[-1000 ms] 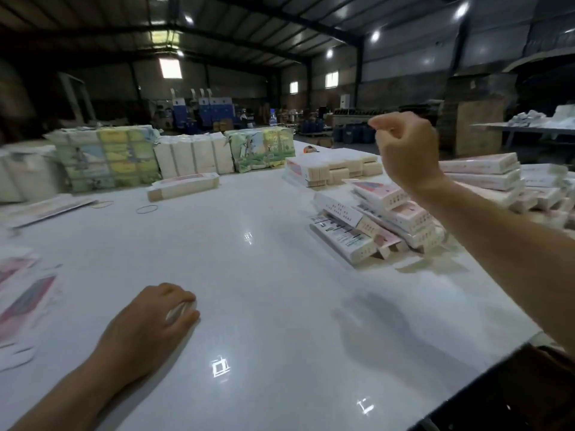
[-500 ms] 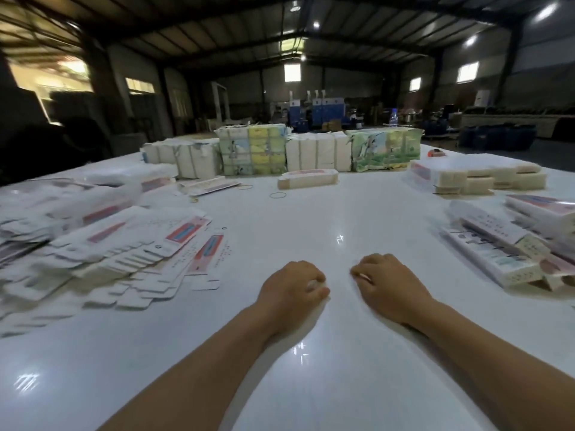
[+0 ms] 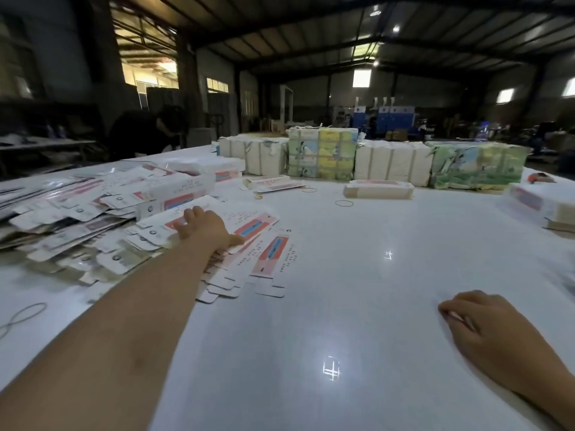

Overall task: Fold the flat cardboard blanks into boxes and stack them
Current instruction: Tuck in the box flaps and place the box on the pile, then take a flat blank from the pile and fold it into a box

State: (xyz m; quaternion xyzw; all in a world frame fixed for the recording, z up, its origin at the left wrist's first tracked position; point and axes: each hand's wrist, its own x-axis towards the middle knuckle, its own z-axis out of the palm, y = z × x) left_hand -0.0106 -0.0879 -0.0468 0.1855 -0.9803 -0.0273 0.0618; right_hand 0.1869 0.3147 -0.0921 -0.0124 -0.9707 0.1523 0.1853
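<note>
Left hand (image 3: pixel 203 227) has left its spot beside the right one half a second back and now reaches out to about 10 o'clock, landing on the spread of flat cardboard blanks (image 3: pixel 249 244). Fingers lie fairly straight, pressing on a top blank with the red-and-blue panel; cannot tell if the thumb is hooked under an edge yet. Right hand (image 3: pixel 485 328) stays down on the white table (image 3: pixel 342 306) at 4 o'clock, fingers loosely curled, holding nothing. View has swung left too, so the blank pile fills 9 to 11 o'clock. Folded boxes (image 3: pixel 541 206) sit blurred at 2 o'clock, one lone box (image 3: pixel 378 189) at 1 o'clock, wrapped bundles (image 3: pixel 322 157) at 12. Rubber bands (image 3: pixel 343 203) lie loose nearby. Reads as the start of a new cycle: picking the next blank, no folding yet.
</note>
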